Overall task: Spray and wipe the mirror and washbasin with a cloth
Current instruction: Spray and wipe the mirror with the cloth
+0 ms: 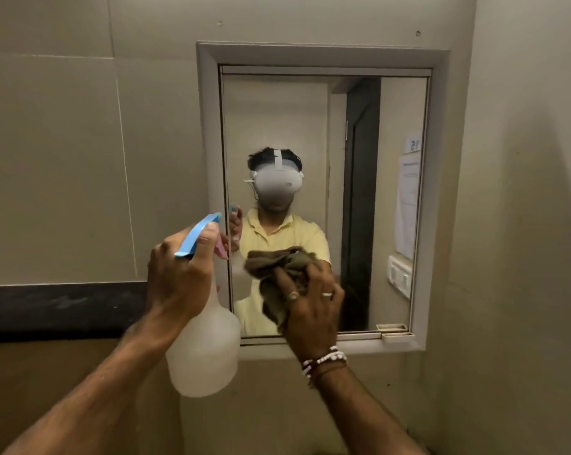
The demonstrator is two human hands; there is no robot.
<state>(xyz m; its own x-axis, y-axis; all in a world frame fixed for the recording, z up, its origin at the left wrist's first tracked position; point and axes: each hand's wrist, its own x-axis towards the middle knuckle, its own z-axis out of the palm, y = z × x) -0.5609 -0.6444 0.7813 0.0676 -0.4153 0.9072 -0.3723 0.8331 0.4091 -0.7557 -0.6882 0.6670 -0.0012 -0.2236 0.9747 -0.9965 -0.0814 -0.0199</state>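
**Mirror Cleaning: Both Hands Raised at the Glass**

The left hand (179, 277) is gripping the neck of a translucent white spray bottle (205, 353), fingers wrapped closed around it. One finger is lying across the pink trigger (221, 247), beneath the blue spray head (197, 234). The nozzle is pointing toward the left edge of the mirror (310, 133). The bottle body is hanging below the hand, overlapping the lower left corner of the grey mirror frame (438, 192).

The right hand (310, 310) is clutching a bunched olive-brown cloth (277, 267), fingers curled and pressed into the folds. The cloth is sitting at the lower centre of the glass; whether it is touching the surface cannot be told. Two rings (327, 294) are showing on the fingers, and beaded bracelets (325, 359) are circling the wrist.

The mirror is hanging on a beige tiled wall (64, 142), above a dark horizontal band (57, 310). The glass is reflecting a person in a yellow shirt, plus the bottle and cloth. The washbasin is lying outside the view.
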